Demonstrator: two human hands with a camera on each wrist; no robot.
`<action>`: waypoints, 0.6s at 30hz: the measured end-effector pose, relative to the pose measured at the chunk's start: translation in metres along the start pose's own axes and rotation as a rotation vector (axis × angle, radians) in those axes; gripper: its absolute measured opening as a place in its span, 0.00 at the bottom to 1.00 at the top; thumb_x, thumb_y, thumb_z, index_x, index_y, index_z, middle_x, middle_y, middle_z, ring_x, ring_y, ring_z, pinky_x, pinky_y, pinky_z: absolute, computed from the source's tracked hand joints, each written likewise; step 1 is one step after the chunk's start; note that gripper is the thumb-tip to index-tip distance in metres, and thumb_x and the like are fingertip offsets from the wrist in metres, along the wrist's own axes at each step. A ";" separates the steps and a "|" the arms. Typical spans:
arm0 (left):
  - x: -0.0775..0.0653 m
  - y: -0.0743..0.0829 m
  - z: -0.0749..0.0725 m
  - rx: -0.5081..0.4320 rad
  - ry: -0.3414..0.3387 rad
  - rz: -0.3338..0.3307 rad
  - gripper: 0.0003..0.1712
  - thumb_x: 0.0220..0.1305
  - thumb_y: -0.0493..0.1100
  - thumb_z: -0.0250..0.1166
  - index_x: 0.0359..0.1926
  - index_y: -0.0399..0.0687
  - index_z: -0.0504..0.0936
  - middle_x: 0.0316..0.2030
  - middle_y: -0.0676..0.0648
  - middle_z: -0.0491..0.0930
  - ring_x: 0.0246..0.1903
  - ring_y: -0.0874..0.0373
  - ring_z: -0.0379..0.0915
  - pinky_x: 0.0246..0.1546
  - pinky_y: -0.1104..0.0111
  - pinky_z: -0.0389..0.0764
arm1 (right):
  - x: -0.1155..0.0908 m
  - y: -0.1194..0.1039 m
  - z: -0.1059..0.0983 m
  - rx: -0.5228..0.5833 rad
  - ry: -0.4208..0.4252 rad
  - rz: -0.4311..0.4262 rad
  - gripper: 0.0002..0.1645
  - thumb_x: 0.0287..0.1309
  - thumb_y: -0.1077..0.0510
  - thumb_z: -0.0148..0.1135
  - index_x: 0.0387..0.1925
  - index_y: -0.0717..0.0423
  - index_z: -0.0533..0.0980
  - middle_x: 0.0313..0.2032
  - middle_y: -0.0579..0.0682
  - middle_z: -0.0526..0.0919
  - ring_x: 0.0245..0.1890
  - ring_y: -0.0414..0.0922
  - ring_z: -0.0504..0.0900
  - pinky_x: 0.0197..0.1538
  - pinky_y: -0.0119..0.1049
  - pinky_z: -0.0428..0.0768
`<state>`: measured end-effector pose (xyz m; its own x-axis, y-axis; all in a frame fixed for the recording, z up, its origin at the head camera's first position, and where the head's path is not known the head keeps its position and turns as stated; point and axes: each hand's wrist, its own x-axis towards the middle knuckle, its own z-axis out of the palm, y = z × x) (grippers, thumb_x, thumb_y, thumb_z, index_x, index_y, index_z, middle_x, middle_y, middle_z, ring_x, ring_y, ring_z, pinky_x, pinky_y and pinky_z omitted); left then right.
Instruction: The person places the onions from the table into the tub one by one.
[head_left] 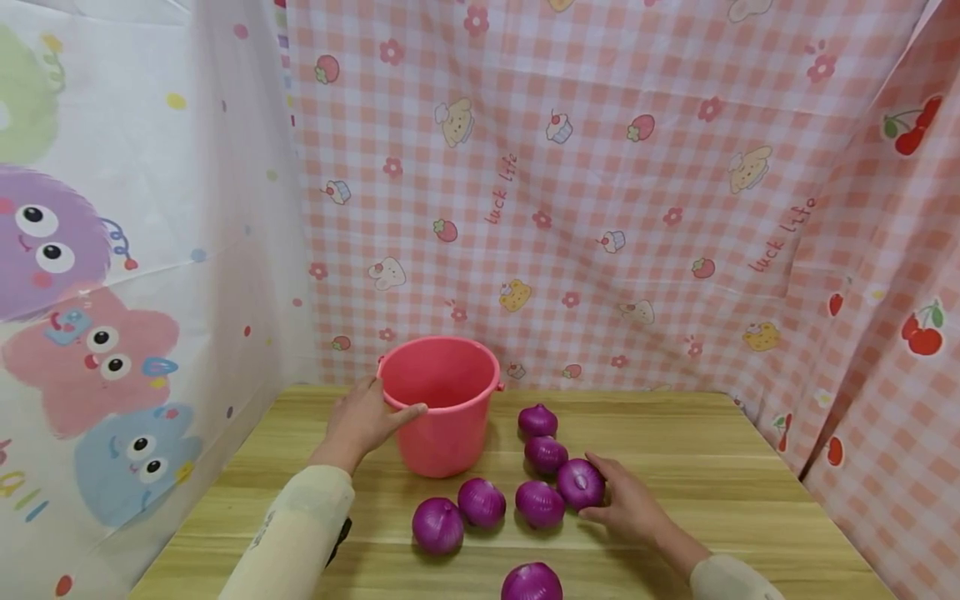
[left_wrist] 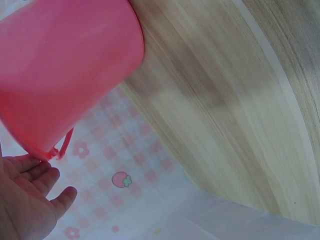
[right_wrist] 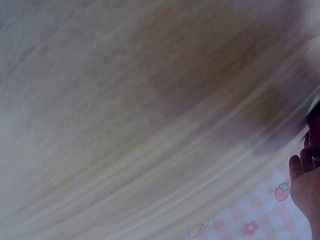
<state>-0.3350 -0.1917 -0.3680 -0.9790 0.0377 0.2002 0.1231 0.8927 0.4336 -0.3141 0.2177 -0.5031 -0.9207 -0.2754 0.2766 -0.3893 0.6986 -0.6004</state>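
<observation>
A pink bucket [head_left: 444,442] stands upright toward the left of the wooden table. My left hand [head_left: 365,421] holds its rim from the left, with the thumb along the front edge. In the left wrist view, the fingers [left_wrist: 44,181] touch the rim beside the handle's hinge. Farther right, my right hand [head_left: 628,502] grips a red onion [head_left: 581,484] between thumb and fingers, low over the table or on it. Other red onions lie close by, among them a near-centre onion [head_left: 540,504] and a back onion [head_left: 537,422]. Only a dark edge of the held onion [right_wrist: 315,132] shows in the right wrist view.
Two onions sit in front of the bucket: a left onion [head_left: 438,526] and its neighbour [head_left: 482,502]. Another onion [head_left: 532,583] is cut off by the bottom of the head view. A checkered curtain [head_left: 570,208] hangs behind the table [head_left: 675,425], and a white printed curtain [head_left: 225,250] hangs at left.
</observation>
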 end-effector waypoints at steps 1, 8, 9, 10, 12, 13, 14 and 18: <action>0.000 0.000 0.000 0.002 0.001 0.000 0.59 0.53 0.79 0.60 0.74 0.45 0.63 0.67 0.36 0.66 0.65 0.37 0.61 0.63 0.35 0.59 | 0.000 0.000 0.001 0.002 -0.002 0.000 0.55 0.40 0.58 0.82 0.70 0.64 0.64 0.62 0.63 0.73 0.60 0.61 0.74 0.63 0.58 0.70; 0.000 0.000 -0.001 -0.002 0.001 0.001 0.59 0.53 0.79 0.60 0.74 0.45 0.63 0.67 0.36 0.66 0.65 0.37 0.62 0.63 0.35 0.59 | 0.001 -0.002 0.002 0.016 0.006 0.015 0.52 0.41 0.61 0.81 0.68 0.66 0.66 0.60 0.64 0.74 0.59 0.61 0.75 0.63 0.58 0.70; 0.000 0.000 -0.001 -0.003 0.002 0.001 0.59 0.53 0.79 0.60 0.74 0.45 0.63 0.67 0.36 0.66 0.65 0.37 0.62 0.63 0.35 0.59 | 0.001 -0.003 0.001 0.018 0.008 0.016 0.51 0.41 0.61 0.80 0.68 0.66 0.66 0.60 0.64 0.74 0.59 0.61 0.75 0.63 0.58 0.70; 0.000 0.000 -0.001 -0.005 0.001 0.001 0.59 0.53 0.79 0.60 0.74 0.45 0.63 0.67 0.36 0.66 0.65 0.37 0.62 0.63 0.35 0.59 | 0.000 -0.004 0.001 0.015 0.010 0.019 0.51 0.41 0.61 0.80 0.67 0.66 0.66 0.59 0.64 0.74 0.58 0.61 0.75 0.63 0.58 0.71; 0.000 0.000 -0.001 -0.007 0.000 0.000 0.59 0.53 0.79 0.60 0.73 0.45 0.63 0.67 0.36 0.66 0.65 0.37 0.62 0.63 0.35 0.59 | 0.000 -0.004 0.000 0.012 0.013 0.026 0.50 0.42 0.60 0.80 0.67 0.66 0.67 0.58 0.63 0.75 0.58 0.61 0.76 0.62 0.57 0.72; 0.000 0.000 -0.001 -0.004 0.000 0.000 0.58 0.53 0.79 0.60 0.73 0.45 0.63 0.67 0.36 0.66 0.65 0.37 0.62 0.63 0.35 0.59 | 0.000 -0.005 0.000 0.011 0.016 0.028 0.50 0.42 0.60 0.80 0.67 0.66 0.67 0.58 0.63 0.75 0.57 0.60 0.76 0.61 0.57 0.72; 0.000 0.000 -0.001 -0.003 0.000 0.001 0.58 0.53 0.79 0.60 0.73 0.45 0.63 0.67 0.36 0.66 0.65 0.37 0.62 0.63 0.35 0.59 | 0.000 -0.005 0.000 0.010 0.019 0.030 0.50 0.42 0.60 0.80 0.67 0.66 0.67 0.57 0.63 0.76 0.57 0.60 0.76 0.61 0.56 0.73; 0.000 0.000 -0.001 0.003 -0.005 -0.007 0.58 0.54 0.79 0.60 0.73 0.44 0.64 0.67 0.35 0.66 0.65 0.36 0.62 0.64 0.35 0.58 | 0.000 -0.005 -0.003 0.021 0.024 0.047 0.50 0.43 0.59 0.80 0.67 0.67 0.67 0.56 0.62 0.76 0.57 0.60 0.76 0.61 0.55 0.73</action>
<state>-0.3345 -0.1919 -0.3674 -0.9806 0.0341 0.1930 0.1162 0.8943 0.4322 -0.3115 0.2158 -0.4981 -0.9373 -0.2259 0.2655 -0.3459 0.6965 -0.6286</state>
